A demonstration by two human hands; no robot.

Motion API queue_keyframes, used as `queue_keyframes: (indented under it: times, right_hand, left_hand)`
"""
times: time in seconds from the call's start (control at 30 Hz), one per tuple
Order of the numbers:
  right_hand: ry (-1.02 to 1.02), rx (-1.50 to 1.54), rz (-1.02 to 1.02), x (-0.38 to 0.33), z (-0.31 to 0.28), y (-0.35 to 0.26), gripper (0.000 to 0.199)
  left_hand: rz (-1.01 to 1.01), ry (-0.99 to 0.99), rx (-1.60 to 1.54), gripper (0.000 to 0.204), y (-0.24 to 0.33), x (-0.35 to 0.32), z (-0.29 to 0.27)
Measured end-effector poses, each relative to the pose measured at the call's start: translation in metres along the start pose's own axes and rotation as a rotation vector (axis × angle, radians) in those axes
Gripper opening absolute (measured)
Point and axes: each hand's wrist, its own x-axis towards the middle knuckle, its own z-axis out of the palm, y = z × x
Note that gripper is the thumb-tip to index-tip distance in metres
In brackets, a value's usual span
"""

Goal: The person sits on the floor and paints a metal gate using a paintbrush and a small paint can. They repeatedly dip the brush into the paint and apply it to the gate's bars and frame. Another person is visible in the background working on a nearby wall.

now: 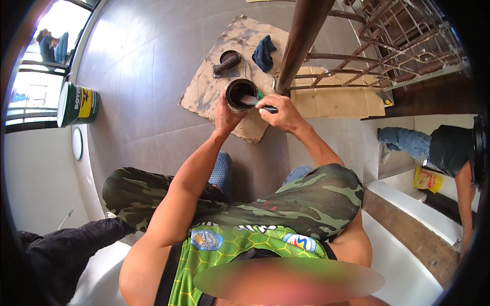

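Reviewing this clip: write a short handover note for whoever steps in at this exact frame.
Left hand: grips the small dark paint can, held above the cardboard sheet.
Right hand: holds a brush, bristle end at the can's mouth.
Nearby: the can's lid and a dark rag lie on the cardboard; a brown metal post stands just beyond.
Done: can open, brush at the paint.
Left: cannot tell how far the post's painting has got.

Brush (255, 101) tip sunk unseen inside the dark can (240, 94) — handle mostly under the right hand (282, 113).
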Motion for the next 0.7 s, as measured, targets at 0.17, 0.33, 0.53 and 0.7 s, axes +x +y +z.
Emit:
queue_keyframes:
  times: [0.17, 0.33, 0.53, 0.7]
  right_hand:
    - [-0.064, 0.040, 0.012, -0.002, -0.026, -0.009, 0.015]
    - [-0.098, 0.026, 0.037, 0.002, -0.038, -0.014, 0.014]
    - [0.085, 0.258, 0.256, 0.003, -0.035, -0.016, 0.012]
    - [0.325, 0.484, 0.655, 0.005, -0.003, -0.013, 0.013]
  left_hand:
    - [-0.009, -0.004, -0.030, 0.090, -0.003, 0.005, -0.002]
    - [-0.033, -0.030, 0.004, 0.095, -0.001, 0.005, -0.004]
    - [-0.110, -0.091, -0.003, 0.107, 0.002, 0.004, -0.005]
    - [-0.064, -0.027, 0.061, 0.112, 0.004, -0.004, 0.001]
